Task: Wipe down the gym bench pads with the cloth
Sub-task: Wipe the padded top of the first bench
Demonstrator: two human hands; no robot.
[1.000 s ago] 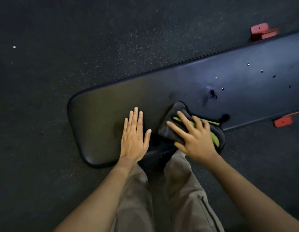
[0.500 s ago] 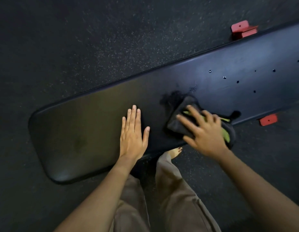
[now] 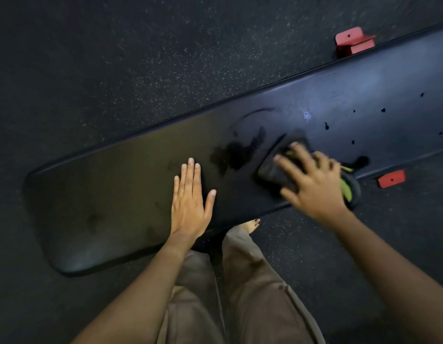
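— Head view: why is the left hand [image 3: 188, 202] flat on the bench pad [image 3: 104, 194]?
— Bracing, I'd say. Its fingers lie straight and hold nothing.
— And the cloth [image 3: 272, 172]?
— On the pad near its front edge, under the right hand [image 3: 314, 184]. The spread, blurred fingers press it down rather than grip it. Wet streaks [image 3: 235, 152] lie just beside it.

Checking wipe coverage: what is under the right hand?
A dark cloth with green edging lies under the right hand on the bench pad; the pad surface beneath it is hidden.
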